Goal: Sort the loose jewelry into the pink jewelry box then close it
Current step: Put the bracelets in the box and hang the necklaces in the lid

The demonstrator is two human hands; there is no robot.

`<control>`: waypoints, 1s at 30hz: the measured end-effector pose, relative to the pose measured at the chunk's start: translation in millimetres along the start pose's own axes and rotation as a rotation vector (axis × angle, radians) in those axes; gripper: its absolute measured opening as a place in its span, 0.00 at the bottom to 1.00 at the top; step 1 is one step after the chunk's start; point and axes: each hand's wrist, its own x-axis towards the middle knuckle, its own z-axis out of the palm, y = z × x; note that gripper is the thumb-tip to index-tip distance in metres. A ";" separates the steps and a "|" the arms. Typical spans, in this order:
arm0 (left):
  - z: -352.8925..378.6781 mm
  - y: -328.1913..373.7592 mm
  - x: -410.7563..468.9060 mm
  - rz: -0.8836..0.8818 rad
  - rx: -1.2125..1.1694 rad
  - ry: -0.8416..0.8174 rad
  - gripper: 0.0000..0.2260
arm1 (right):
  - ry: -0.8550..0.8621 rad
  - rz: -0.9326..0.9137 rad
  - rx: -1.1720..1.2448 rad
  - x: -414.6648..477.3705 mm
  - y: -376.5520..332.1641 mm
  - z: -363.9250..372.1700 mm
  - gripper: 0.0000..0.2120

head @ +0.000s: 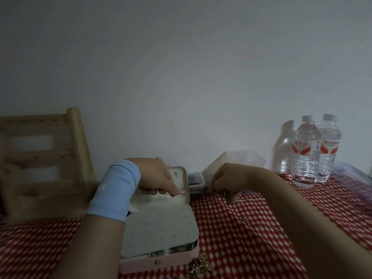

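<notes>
The pink jewelry box (171,260) lies open on the red-and-white checked cloth, its lid (184,176) upright at the back. A white perforated flap (161,230) covers the box's base. My left hand (159,178), with a light blue wrist band, pinches a thin piece of jewelry at the white pocket inside the lid. To the right of the box, my right hand (227,182) is curled on a fine chain (249,199) just above the cloth. Gold-coloured jewelry (200,266) lies in a heap at the box's front right corner. A small stud (244,219) rests on the cloth.
A small dark lidded case (196,181) sits behind the box. Behind my right hand is a translucent bag (237,158). Two water bottles (306,152) stand at the back right. A wooden chair back (44,158) rises at the left. A white wall is close behind.
</notes>
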 end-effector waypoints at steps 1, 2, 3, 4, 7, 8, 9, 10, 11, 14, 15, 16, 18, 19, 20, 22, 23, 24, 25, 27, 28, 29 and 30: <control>-0.3 1.3 -0.4 0.034 0.000 0.013 0.14 | -0.029 0.006 -0.036 -1.1 -2.1 1.1 0.08; -0.4 2.9 -0.9 0.082 -0.019 0.037 0.13 | -0.045 -0.011 -0.085 -2.5 -4.5 1.7 0.08; 0.1 4.6 -0.7 0.136 -0.069 0.057 0.12 | -0.036 -0.052 -0.138 -3.8 -6.8 1.6 0.09; 0.7 5.3 -0.4 0.190 -0.152 0.070 0.11 | -0.005 -0.105 -0.171 -6.0 -10.2 1.8 0.11; 2.5 2.3 1.8 0.305 -0.431 0.129 0.10 | 0.057 -0.290 -0.016 -13.0 -23.7 2.9 0.17; 2.4 0.7 2.7 0.325 -0.481 0.169 0.10 | 0.037 -0.347 0.095 -14.9 -29.3 3.7 0.16; 2.0 -0.7 3.2 0.341 -0.507 0.207 0.10 | 0.008 -0.391 0.196 -16.4 -35.3 4.5 0.14; 1.1 -1.9 2.9 0.352 -0.521 0.242 0.10 | -0.011 -0.421 0.265 -16.3 -41.5 5.1 0.12; -0.5 -3.3 2.1 0.361 -0.533 0.273 0.10 | -0.011 -0.442 0.303 -14.5 -47.2 4.9 0.10; -7.5 -11.4 -2.9 0.374 -0.627 0.323 0.11 | 0.027 -0.448 0.346 -5.5 -61.8 1.7 0.09; -9.5 -15.1 -5.2 0.376 -0.662 0.319 0.12 | 0.014 -0.446 0.372 -2.7 -66.1 0.1 0.09; -11.4 -19.2 -8.0 0.372 -0.689 0.307 0.12 | -0.012 -0.443 0.409 -0.4 -70.2 -1.1 0.10; -15.1 -29.1 -13.6 0.338 -0.710 0.275 0.13 | -0.064 -0.435 0.488 4.7 -77.8 -2.1 0.11; -16.9 -34.0 -16.0 0.304 -0.695 0.250 0.13 | -0.073 -0.429 0.515 6.9 -80.7 -1.8 0.11; -18.2 -38.3 -18.1 0.260 -0.658 0.217 0.13 | -0.071 -0.422 0.536 10.1 -82.2 -1.2 0.12; -20.1 -46.5 -21.9 0.157 -0.558 0.155 0.15 | -0.048 -0.407 0.581 16.8 -83.1 1.8 0.12; -20.6 -49.8 -23.2 0.109 -0.522 0.135 0.15 | -0.032 -0.396 0.602 20.0 -81.9 3.1 0.12; -21.1 -52.9 -25.2 0.068 -0.500 0.126 0.16 | -0.016 -0.381 0.615 23.3 -80.2 4.8 0.12; -22.3 -56.5 -26.7 0.040 -0.489 0.129 0.17 | -0.002 -0.363 0.609 26.1 -78.4 5.9 0.12; -26.9 -66.6 -28.2 0.037 -0.509 0.169 0.18 | 0.031 -0.310 0.521 30.3 -75.1 7.8 0.12; -28.6 -71.8 -28.6 0.061 -0.542 0.192 0.18 | 0.044 -0.279 0.453 31.4 -73.0 8.8 0.11; -30.1 -76.0 -29.6 0.099 -0.595 0.210 0.18 | 0.044 -0.250 0.383 32.3 -71.4 9.8 0.11; -30.8 -79.3 -30.2 0.137 -0.669 0.224 0.17 | 0.016 -0.225 0.313 32.6 -70.6 11.1 0.11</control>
